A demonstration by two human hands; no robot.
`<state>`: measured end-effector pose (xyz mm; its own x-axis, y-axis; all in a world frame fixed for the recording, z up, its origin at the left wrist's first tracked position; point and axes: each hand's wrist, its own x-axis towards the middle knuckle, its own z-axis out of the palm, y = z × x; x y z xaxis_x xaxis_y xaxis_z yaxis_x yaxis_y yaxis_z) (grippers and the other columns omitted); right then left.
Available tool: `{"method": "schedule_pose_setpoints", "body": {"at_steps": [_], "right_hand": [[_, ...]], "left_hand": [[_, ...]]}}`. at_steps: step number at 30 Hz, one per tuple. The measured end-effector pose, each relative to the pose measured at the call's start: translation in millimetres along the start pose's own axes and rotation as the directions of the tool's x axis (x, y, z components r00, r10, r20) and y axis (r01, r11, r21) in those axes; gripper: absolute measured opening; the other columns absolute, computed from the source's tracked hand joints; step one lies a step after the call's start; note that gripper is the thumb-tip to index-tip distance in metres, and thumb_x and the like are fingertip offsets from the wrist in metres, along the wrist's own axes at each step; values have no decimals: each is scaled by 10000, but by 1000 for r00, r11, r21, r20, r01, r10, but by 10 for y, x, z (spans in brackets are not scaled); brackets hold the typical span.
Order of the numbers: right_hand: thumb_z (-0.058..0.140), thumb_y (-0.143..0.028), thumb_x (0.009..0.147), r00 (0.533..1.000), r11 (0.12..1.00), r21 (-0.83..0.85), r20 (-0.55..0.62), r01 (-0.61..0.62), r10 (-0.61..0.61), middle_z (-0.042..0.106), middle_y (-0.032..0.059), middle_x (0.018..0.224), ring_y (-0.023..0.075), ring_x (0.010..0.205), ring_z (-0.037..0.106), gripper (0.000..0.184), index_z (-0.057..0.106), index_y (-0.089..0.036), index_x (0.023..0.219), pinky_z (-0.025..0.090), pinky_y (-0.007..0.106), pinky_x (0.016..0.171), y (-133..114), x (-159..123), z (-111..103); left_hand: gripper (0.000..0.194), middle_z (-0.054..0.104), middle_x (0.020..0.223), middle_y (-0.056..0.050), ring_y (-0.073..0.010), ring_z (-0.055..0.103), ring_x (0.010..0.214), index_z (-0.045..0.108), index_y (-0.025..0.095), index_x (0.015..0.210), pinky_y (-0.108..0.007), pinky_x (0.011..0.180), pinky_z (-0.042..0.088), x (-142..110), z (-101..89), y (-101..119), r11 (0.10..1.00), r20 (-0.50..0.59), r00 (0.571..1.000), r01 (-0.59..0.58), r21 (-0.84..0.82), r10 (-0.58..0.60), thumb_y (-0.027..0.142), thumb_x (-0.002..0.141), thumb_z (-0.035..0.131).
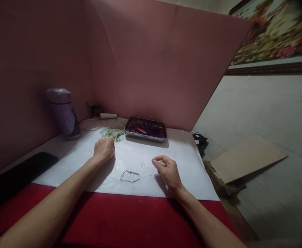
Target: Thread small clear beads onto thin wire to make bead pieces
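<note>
My left hand (103, 150) is closed at the near edge of a loose heap of thin green strands (115, 132). Its fingertips point away from me, and whatever they hold is hidden. To the right, my right hand (168, 171) is held over the white sheet (187, 155) with thumb and forefinger pinched together. Anything in that pinch is too small to make out. Between the hands lies a small cluster of clear, shiny bits (143, 165). Nearer to me is a thin, dark, bent outline (133, 173), wire or thread or a drawn line; I cannot tell which.
A metal tray (147, 138) with dark purple contents and a red stick-like piece stands at the back. Left of it are a pale cylinder (108, 116), a clear round dish (91, 124) and a purple bottle (66, 115). A black flat object (41, 165) lies left. Pink panels enclose the back.
</note>
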<state>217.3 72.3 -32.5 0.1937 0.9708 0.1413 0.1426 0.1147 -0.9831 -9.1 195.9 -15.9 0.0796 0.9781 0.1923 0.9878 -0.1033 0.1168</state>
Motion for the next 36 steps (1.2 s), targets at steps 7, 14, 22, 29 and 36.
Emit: {"method": "schedule_pose_setpoints", "body": {"at_steps": [7,14,22,29,36], "right_hand": [[602,-328,724,999,999,31,3,43,-43,517,-23,542,75,435,376,182,551,-154,703,292,196,408,-3,1,10],[595,-290,721,994,995,-16,-41,100,-101,437,-53,541,75,487,353,141,560,-155,700,304,198,470,-28,13,-3],[576,-336,743,997,982,-174,-16,76,-80,245,-98,443,60,419,199,186,570,-156,695,189,201,415,28,-7,39],[529,-306,788,962,909,-324,16,262,-271,412,-59,495,86,461,348,161,564,-177,698,306,211,477,-2,-36,55],[497,-223,798,928,862,-354,47,363,-371,566,25,764,123,641,499,109,544,-182,709,391,222,560,-59,-67,84]], "left_hand": [[288,652,870,-150,-277,562,850,649,150,843,-334,676,395,-25,14,5,999,-42,999,-27,30,28,140,758,374],[150,633,771,-93,-216,557,764,624,160,749,-309,649,404,-84,-144,122,906,-244,970,-91,-413,-13,190,722,480],[177,563,526,-11,-93,521,472,583,105,801,-189,439,380,-461,-89,509,-12,387,853,417,-909,350,208,672,646],[124,606,583,-45,-68,540,515,576,86,787,-162,536,411,-683,-86,651,-240,430,753,596,-766,499,67,673,620],[141,622,640,-54,-75,554,528,594,76,786,-183,552,418,-667,-51,653,-247,427,771,581,-775,473,59,650,628]]}}
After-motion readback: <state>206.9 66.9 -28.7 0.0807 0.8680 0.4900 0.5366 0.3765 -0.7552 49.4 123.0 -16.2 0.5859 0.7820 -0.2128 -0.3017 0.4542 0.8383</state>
